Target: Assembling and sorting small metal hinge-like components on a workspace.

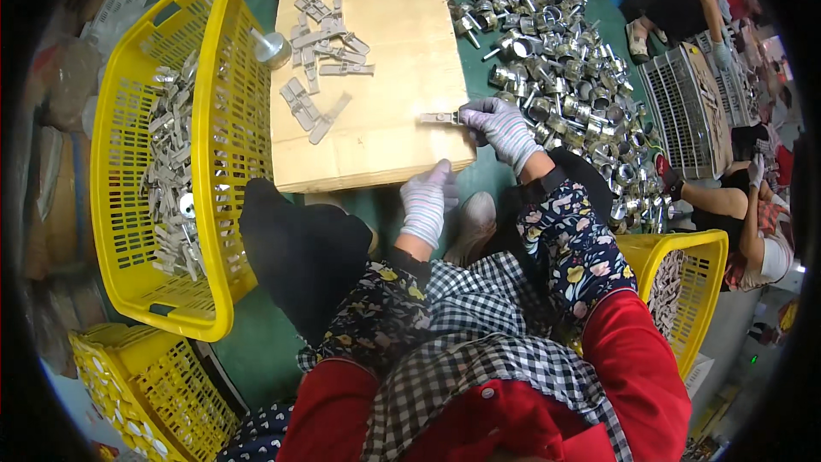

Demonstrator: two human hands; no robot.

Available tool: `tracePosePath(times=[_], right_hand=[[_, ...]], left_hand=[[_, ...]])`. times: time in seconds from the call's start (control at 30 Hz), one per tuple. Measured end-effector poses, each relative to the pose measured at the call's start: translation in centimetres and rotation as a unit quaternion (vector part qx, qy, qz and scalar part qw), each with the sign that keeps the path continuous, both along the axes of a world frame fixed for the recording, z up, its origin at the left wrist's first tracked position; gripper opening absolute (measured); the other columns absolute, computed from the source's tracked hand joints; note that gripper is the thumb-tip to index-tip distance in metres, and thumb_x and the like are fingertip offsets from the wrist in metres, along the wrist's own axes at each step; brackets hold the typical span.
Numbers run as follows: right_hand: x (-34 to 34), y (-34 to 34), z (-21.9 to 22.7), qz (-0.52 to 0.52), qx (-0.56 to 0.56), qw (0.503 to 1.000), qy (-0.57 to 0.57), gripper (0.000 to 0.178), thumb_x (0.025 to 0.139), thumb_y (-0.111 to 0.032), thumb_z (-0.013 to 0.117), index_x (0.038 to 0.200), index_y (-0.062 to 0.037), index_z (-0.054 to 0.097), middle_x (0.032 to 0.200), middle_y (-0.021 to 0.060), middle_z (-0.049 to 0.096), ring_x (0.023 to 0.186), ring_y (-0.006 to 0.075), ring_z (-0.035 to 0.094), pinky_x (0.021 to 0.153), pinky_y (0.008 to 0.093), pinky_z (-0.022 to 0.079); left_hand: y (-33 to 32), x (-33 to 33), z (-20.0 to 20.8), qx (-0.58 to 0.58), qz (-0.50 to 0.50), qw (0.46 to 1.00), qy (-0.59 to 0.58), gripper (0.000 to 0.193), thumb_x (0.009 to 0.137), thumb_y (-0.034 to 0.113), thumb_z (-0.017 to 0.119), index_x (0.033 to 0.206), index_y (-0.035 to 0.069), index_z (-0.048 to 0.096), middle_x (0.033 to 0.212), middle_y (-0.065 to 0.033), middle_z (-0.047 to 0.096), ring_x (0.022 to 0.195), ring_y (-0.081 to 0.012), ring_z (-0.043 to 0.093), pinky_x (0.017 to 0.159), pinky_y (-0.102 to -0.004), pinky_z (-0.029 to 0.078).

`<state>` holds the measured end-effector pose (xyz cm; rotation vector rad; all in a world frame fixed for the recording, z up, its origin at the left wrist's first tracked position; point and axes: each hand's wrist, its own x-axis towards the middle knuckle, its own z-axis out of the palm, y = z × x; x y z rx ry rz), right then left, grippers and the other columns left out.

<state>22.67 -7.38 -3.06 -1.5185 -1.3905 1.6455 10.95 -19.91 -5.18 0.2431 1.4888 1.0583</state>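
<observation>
My right hand (505, 130), in a striped glove with greyish fingertips, pinches one end of a small grey clip-like part (438, 118) at the right edge of a cardboard-topped work surface (385, 77). My left hand (425, 203), gloved alike, hovers at the near edge of the cardboard with its fingers loosely apart and nothing visible in it. Several similar grey parts (329, 47) lie in a loose heap toward the far left of the cardboard, with a few more (315, 115) nearer to me. A round metal piece with a stem (272, 50) rests at the left edge.
A large yellow basket (214, 162) holding grey parts stands at the left. To the right, a wide pile of shiny metal cups with stems (564, 77) covers the green floor. Another yellow basket (705, 291) is at my right. Other people work beside grey crates (684, 120).
</observation>
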Motion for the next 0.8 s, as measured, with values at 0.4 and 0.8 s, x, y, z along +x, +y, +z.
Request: tracePosePath(times=[0.4,0.8], right_hand=[[-0.5,0.4,-0.7,0.023,0.017,0.998,-0.06,0.021,0.075,-0.02,0.069,0.086,-0.0026,0.066,0.064,0.0012,0.058,0.048,0.0068,0.045,0.044,0.0204,0.037],[-0.6,0.2,-0.1,0.034,0.024,0.995,-0.087,0.023,0.074,-0.021,0.07,0.086,-0.0015,0.066,0.065,0.0025,0.061,0.051,0.0074,0.048,0.047,0.0212,0.04]], left_hand=[[0.2,-0.1,0.4,-0.009,0.009,1.0,-0.004,0.037,0.08,0.031,0.064,0.088,-0.005,0.061,0.069,-0.012,0.063,0.05,-0.0162,0.055,0.047,-0.0266,0.047],[0.2,0.2,0.0,0.012,0.019,1.0,0.017,0.036,0.08,0.031,0.063,0.084,-0.005,0.063,0.066,-0.012,0.062,0.048,-0.016,0.054,0.047,-0.0262,0.045]])
